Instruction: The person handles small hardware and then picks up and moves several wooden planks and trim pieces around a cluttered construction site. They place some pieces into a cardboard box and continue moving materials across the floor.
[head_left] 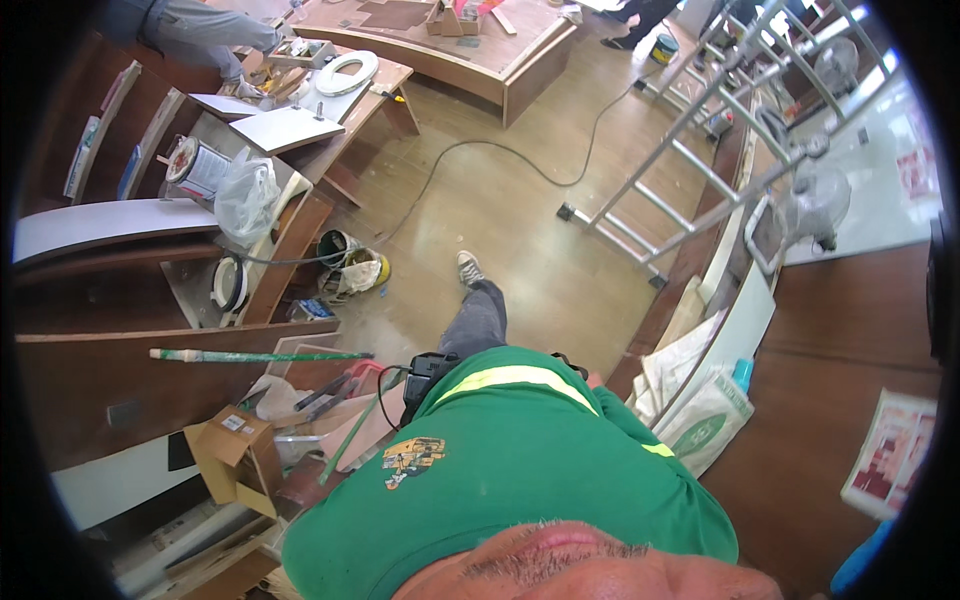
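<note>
We see a tan floor (530,240) carrying a dark winding cable (470,143), a metal ladder (705,168) and a yellow-edged bucket (384,268).

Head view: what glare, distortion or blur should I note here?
In the head view, black corners and a rounded dark rim frame the fisheye image; in the head view, pale sheen brightens the floor; in the head view, the upper right around the ladder looks hazy and bright, while the green shirt reads fairly clearly.

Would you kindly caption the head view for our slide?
Person in green, hands unseen; ladder and cable on the floor.
</note>
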